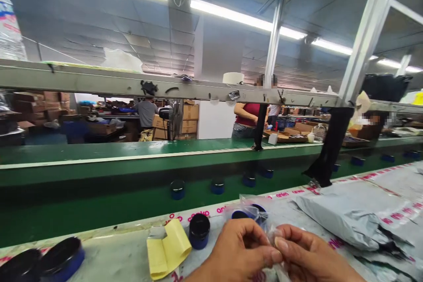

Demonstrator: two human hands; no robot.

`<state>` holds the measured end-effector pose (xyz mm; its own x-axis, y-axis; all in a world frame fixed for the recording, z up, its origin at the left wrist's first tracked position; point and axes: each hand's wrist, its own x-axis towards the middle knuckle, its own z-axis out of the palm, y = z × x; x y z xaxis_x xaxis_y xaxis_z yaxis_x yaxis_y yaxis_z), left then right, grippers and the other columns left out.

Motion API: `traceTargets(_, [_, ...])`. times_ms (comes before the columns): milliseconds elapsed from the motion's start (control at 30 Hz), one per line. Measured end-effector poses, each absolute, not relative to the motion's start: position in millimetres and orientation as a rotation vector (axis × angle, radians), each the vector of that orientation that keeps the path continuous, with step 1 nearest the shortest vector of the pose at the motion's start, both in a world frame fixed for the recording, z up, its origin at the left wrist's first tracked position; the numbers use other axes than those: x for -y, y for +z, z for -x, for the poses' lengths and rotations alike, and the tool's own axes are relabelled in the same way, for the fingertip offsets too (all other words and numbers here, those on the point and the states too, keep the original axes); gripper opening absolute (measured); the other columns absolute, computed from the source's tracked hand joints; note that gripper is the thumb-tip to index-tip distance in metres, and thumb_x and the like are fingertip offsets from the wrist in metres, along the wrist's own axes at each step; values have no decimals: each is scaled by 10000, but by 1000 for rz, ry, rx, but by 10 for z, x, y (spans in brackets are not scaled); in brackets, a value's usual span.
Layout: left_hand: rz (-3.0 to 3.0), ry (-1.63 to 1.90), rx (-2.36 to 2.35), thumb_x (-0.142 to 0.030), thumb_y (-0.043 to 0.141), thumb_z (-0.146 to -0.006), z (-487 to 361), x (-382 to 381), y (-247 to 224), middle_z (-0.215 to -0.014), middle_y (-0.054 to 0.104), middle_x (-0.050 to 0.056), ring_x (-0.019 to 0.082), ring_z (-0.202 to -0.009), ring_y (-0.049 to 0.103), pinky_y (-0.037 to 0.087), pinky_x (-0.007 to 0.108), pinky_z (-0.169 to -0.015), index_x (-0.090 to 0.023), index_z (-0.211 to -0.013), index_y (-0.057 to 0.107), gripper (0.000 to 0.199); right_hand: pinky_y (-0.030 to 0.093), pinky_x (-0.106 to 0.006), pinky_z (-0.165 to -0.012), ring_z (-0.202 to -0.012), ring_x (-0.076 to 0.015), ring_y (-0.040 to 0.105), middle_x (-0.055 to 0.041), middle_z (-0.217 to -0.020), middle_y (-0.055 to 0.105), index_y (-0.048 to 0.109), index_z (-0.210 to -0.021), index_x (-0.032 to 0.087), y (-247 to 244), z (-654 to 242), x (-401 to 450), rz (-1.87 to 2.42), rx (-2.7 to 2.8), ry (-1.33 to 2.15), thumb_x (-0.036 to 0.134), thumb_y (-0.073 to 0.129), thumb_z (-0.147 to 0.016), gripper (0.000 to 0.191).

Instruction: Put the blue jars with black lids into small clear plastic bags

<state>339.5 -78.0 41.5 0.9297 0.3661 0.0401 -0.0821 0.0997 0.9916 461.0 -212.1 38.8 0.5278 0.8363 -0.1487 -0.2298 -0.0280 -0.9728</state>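
Note:
At the bottom middle, my left hand [236, 249] has its thumb and fingers pinched on a clear plastic bag [253, 202]. My right hand [307, 251] pinches the same thin film, with the fingertips of both hands almost touching. Just beyond my hands, two dark blue round pieces with black tops, one a blue cap [259, 213], show in or behind the film; I cannot tell which. Left of my left hand stands another blue cap [199, 231], beside a folded yellow cloth or paper [168, 249]. The lower part of the bag is hidden by my hands.
A green conveyor belt [132, 194] runs across beyond the table, carrying several blue caps [177, 189]. More round black-topped pieces [62, 257] lie at the lower left. A grey plastic bag [346, 222] lies to the right. A metal frame with a post [370, 39] rises above; people stand beyond.

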Motion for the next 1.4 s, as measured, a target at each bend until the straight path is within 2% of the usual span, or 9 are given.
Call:
traceTargets(100, [-1435,416,-283,-454,773,-639,-3160,579,437,-618,621,-4,150,-594,592,441,280,-629,-188,-716,560,349,426,-234,-500,-543,-127,537,20,-623,615,684,-766,204,410,-4586,1980,1501,821,827,605,826,-686,433])
traceTargets(267, [-2006,642,-633,-197,606,-722,-2821,312,582,-643,636,-21,147,-619,577,388,248,-580,-214,-671,543,82,470,-273,-542,-630,-183,614,12,-661,647,621,-834,251,537,-4261,1670,1714,952,359,507,599,-858,258])
traceTargets(367, [-2474,683,-799,-104,550,-752,-2709,191,676,-704,673,-32,148,-655,604,362,251,-582,-225,-685,528,140,490,-285,-576,-690,-199,655,-10,-746,692,604,-879,255,633,-4106,1395,1708,1009,290,474,573,-857,223])
traceTargets(567, [-2710,587,-936,-34,510,-802,-2556,-1,724,-829,737,2,221,-755,703,378,301,-621,-239,-953,621,278,377,-248,-420,-448,-140,520,37,-611,589,573,-949,209,700,-4114,868,1690,1117,399,361,443,-834,231])
traceTargets(667, [-2777,509,-986,-50,535,-807,-2514,-92,717,-878,762,16,255,-823,734,431,306,-654,-237,-1041,637,317,480,-287,-553,-604,-179,623,-3,-722,647,592,-1015,201,659,-4167,747,1729,1249,190,340,430,-873,256])
traceTargets(767, [-2836,454,-1068,-20,504,-821,-2529,-188,710,-971,767,67,278,-899,741,485,322,-712,-207,-1105,634,364,492,-344,-658,-698,-221,670,-27,-799,688,593,-1053,222,584,-4222,713,1808,1404,-99,292,452,-910,213])
traceTargets(967, [-2930,376,-1111,37,471,-834,-2688,-282,614,-1013,769,112,295,-990,735,539,371,-838,-188,-1102,623,381,521,-333,-719,-916,-251,704,-81,-1032,722,605,-1071,237,312,-4294,642,1808,1825,-592,11,366,-872,384])
traceTargets(1200, [-2953,268,-1086,19,563,-833,-2759,-296,481,-965,785,144,342,-943,759,577,396,-780,-158,-1137,614,355,527,-366,-634,-758,-293,697,-81,-845,732,628,-995,194,-16,-4319,639,1930,1898,-927,-116,471,-728,439])
traceTargets(1400, [-2947,141,-1030,-30,589,-830,-2655,-244,489,-963,798,125,329,-927,766,574,380,-762,-163,-1136,628,336,438,-313,-563,-617,-223,673,4,-697,679,560,-938,238,-96,-4331,784,1933,1839,-929,-55,479,-812,329])
